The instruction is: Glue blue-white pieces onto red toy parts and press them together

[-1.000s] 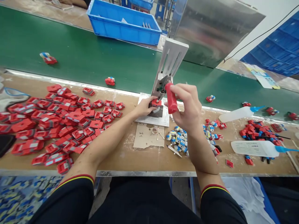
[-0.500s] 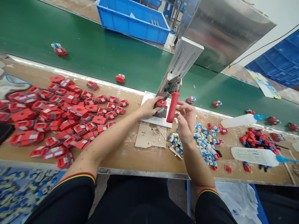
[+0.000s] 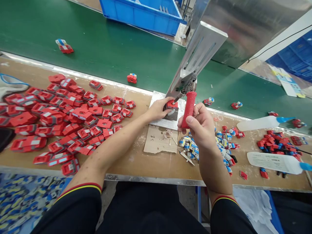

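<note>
My left hand [image 3: 159,109] pinches a red plastic part [image 3: 172,104] on the metal base [image 3: 158,97] of a hand press. The tip of the press [image 3: 187,84] points down at that part and looks to touch it. My right hand [image 3: 201,125] is closed around the lower end of the red lever handle [image 3: 189,109], thumb in front and fingertips behind. Beneath the base lies a torn piece of cardboard [image 3: 156,143] with a clear ring-shaped scrap on it.
Red and grey parts [image 3: 73,113] are heaped at left. Small blue-and-white parts [image 3: 191,146] lie at right, near two white bottles [image 3: 270,161] with blue nozzles. Behind runs a green conveyor belt [image 3: 97,48] carrying a few assembled pieces. A blue crate [image 3: 143,21] stands beyond.
My right hand has gone from half-open beside the lever handle to gripping it. My left hand stays on the red part. The whole view has shifted slightly.
</note>
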A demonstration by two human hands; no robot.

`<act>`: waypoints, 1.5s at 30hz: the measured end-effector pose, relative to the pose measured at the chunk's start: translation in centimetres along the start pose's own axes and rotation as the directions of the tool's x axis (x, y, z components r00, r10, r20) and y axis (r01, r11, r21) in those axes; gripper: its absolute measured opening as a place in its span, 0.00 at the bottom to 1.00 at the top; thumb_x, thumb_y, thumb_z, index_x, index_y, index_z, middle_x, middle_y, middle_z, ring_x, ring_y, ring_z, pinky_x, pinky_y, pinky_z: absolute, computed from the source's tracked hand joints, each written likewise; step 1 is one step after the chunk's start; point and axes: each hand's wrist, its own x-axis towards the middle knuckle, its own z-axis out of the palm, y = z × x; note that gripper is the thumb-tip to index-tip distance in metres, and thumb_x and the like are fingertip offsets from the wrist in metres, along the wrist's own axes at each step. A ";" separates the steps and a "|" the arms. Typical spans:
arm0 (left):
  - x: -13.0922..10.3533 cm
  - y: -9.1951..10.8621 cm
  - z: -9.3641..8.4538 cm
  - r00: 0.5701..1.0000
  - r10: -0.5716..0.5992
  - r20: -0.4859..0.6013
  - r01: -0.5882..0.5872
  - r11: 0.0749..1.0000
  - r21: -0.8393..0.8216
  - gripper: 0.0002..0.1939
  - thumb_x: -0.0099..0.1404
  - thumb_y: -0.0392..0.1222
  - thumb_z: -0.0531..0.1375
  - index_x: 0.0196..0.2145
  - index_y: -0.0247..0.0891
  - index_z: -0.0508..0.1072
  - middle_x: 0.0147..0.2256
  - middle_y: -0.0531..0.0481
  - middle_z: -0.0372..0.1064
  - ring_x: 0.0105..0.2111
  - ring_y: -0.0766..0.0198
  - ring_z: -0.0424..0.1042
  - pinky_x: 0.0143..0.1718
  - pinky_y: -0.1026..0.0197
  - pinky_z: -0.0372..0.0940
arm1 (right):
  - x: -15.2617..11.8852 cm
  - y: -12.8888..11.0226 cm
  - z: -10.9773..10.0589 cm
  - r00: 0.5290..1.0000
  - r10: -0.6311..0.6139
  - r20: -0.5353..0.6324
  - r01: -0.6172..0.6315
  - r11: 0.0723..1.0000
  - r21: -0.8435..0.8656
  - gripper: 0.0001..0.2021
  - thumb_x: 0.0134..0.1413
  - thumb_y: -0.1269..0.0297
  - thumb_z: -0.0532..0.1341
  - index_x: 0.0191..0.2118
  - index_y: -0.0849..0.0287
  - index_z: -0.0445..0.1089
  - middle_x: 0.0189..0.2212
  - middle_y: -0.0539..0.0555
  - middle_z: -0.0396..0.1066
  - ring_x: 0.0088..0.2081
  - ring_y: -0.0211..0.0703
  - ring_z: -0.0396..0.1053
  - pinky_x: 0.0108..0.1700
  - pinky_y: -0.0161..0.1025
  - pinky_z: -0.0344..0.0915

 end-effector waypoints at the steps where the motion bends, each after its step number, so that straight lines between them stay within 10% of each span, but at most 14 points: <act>1: 0.0 0.0 0.0 1.000 -0.002 0.000 0.002 1.000 -0.002 0.28 0.66 0.34 0.64 0.63 0.36 0.69 0.56 0.42 0.78 0.55 0.52 0.78 0.61 0.51 0.70 | 0.0 0.0 0.0 1.000 0.001 0.001 -0.001 1.000 -0.007 0.33 0.51 0.40 0.73 0.35 0.48 0.47 0.21 0.40 0.68 0.21 0.38 0.72 0.18 0.35 0.63; 27: -0.3 0.0 0.4 0.999 -0.031 -0.035 0.029 0.999 -0.042 0.28 0.66 0.32 0.64 0.63 0.36 0.71 0.53 0.42 0.80 0.52 0.55 0.79 0.59 0.53 0.70 | 0.7 3.7 -0.4 0.995 0.099 0.032 -0.096 0.992 -0.081 0.27 0.56 0.40 0.71 0.39 0.50 0.56 0.32 0.47 0.79 0.21 0.35 0.72 0.20 0.36 0.64; 39: 0.0 0.3 0.2 0.998 -0.047 -0.035 0.045 0.996 -0.077 0.27 0.63 0.33 0.64 0.60 0.35 0.72 0.49 0.42 0.80 0.49 0.55 0.79 0.55 0.53 0.71 | 2.3 8.4 -1.5 0.985 -0.150 -0.085 0.129 0.968 -0.213 0.25 0.59 0.38 0.68 0.37 0.51 0.58 0.39 0.50 0.75 0.29 0.34 0.74 0.26 0.33 0.69; 45: 0.1 0.4 0.8 0.997 -0.051 -0.055 0.045 0.992 -0.117 0.24 0.63 0.31 0.63 0.58 0.35 0.72 0.49 0.44 0.80 0.48 0.58 0.79 0.56 0.53 0.72 | -0.7 7.3 -2.8 0.840 -0.438 -0.320 0.329 0.880 -0.343 0.16 0.63 0.47 0.68 0.40 0.52 0.66 0.47 0.53 0.75 0.34 0.36 0.74 0.28 0.33 0.68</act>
